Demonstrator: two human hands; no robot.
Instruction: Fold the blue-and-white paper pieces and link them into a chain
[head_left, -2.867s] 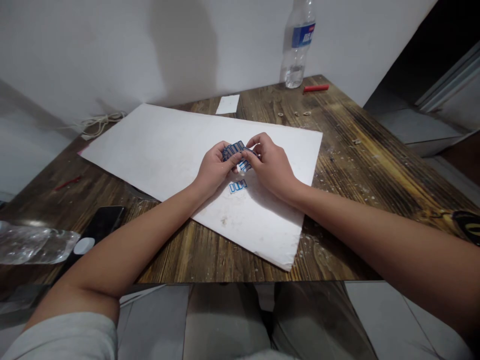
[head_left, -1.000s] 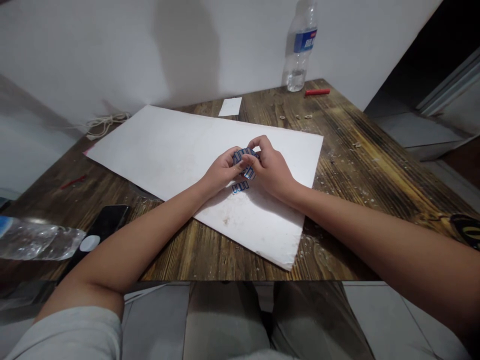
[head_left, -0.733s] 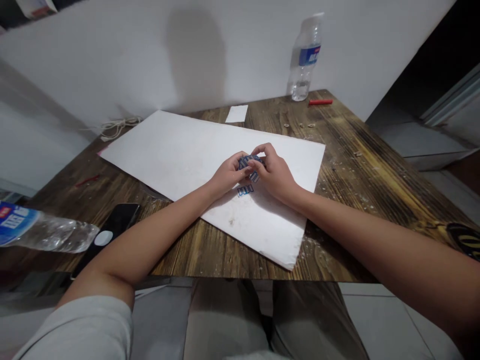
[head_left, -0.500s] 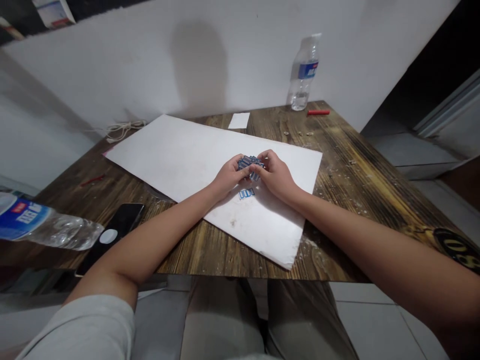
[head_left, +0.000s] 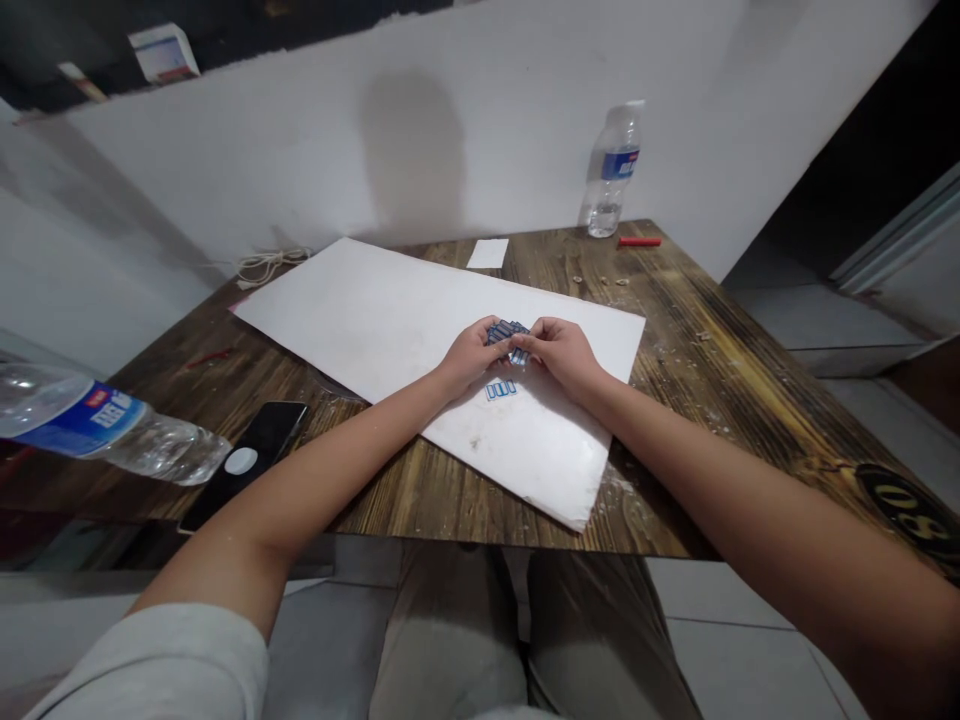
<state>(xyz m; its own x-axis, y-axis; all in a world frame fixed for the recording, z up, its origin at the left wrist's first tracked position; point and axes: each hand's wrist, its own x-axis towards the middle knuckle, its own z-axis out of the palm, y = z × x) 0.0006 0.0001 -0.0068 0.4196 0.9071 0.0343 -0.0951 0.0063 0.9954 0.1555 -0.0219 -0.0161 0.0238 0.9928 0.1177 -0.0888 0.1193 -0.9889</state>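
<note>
My left hand [head_left: 468, 355] and my right hand [head_left: 564, 351] meet over a large white board [head_left: 375, 315] lying on the wooden table [head_left: 720, 330]. Between their fingertips they pinch a small bundle of blue-edged paper strips [head_left: 507, 334]. Both hands have their fingers curled closed on it. A separate short strip of blue-outlined boxes [head_left: 500, 389] lies flat on the board just below the hands, touched by neither.
A black phone [head_left: 247, 475] lies near the table's left front edge beside a plastic bottle on its side [head_left: 112, 430]. An upright water bottle [head_left: 611, 170], a red stick [head_left: 639, 241] and a small white paper [head_left: 487, 254] sit at the back. A cord [head_left: 262, 265] lies back left.
The view has tilted up and back, so the table and hands look smaller. My hands have drawn closer together on the strips, which are now more tightly bunched. The loose strip has stayed put.
</note>
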